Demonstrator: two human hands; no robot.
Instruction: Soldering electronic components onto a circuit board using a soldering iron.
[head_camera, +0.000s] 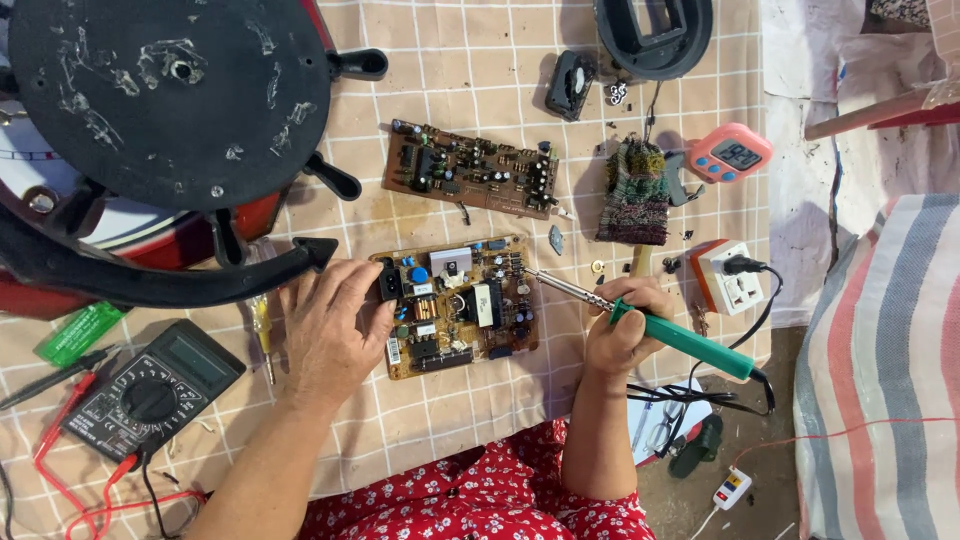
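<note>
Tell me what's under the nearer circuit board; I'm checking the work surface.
The nearer circuit board lies on a checked tablecloth. The left hand covers its left edge; anything beneath the board is hidden.

I see a black multimeter (150, 392) with red leads at the near left of the bench (470, 80), and a green lighter (80, 334) just beyond it. A second circuit board (470, 168) lies farther back, mid-bench. To its right sit a knitted cloth (634, 192), a pink timer (730, 153) and a white socket adapter (728, 276). A large black disc (170, 95) fills the far left corner.
</note>
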